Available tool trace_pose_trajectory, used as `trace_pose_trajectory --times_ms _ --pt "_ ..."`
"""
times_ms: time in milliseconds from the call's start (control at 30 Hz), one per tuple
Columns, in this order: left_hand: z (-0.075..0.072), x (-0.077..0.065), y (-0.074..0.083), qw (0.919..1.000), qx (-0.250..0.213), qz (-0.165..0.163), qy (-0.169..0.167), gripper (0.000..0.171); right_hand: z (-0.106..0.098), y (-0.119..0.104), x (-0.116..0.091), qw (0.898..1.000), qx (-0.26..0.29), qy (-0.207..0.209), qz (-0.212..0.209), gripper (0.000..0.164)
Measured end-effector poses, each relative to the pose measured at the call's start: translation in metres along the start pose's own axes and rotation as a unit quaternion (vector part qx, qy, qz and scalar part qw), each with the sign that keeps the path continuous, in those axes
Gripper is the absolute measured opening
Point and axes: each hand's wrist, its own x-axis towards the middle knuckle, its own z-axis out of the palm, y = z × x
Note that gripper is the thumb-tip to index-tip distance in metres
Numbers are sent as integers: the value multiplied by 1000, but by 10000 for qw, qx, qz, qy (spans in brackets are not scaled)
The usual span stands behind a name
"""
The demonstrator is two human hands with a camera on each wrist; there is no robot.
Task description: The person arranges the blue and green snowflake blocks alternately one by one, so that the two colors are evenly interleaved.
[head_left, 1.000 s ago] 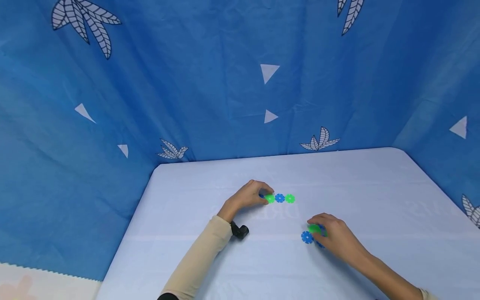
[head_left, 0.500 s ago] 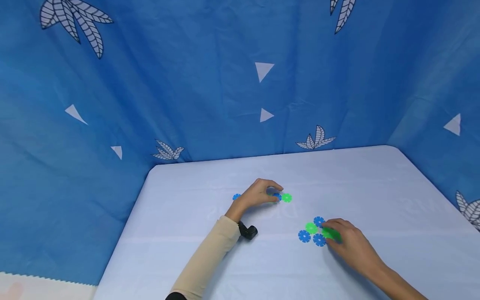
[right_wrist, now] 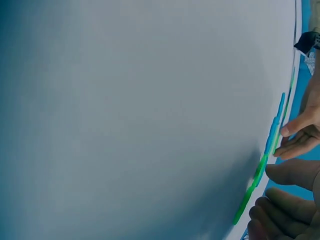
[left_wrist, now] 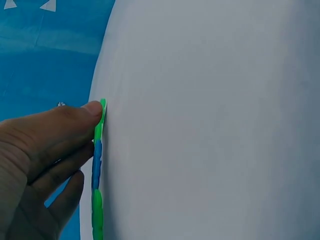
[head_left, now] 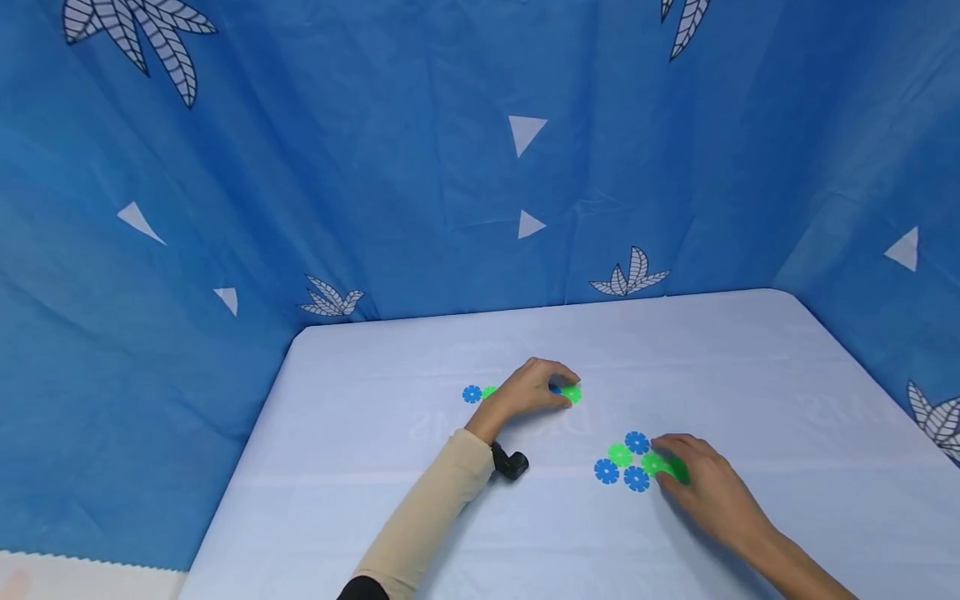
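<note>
In the head view my left hand reaches over a row of flat, notched snowflake discs. Its thumb and index finger pinch the edges of the green disc at the row's right end. At the left end lie a blue disc and part of a green one; my hand hides the middle. My right hand rests nearer, its thumb and fingers apart around the right side of a cluster. There, a green disc and a darker green disc sit between its fingers, beside blue discs and another green disc.
A white cloth covers the table. Behind it hangs a blue curtain with white leaf and triangle prints. A black camera mount juts from the left wrist.
My left hand has moved right along the row to its end disc. My right hand has shifted right, uncovering more of the cluster. The discs themselves look nearly still.
</note>
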Motion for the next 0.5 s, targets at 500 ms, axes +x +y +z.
trace_pose_trajectory --times_ms 500 --pt "2 0 3 9997 222 15 127 33 11 -9 35 9999 -84 -108 -61 32"
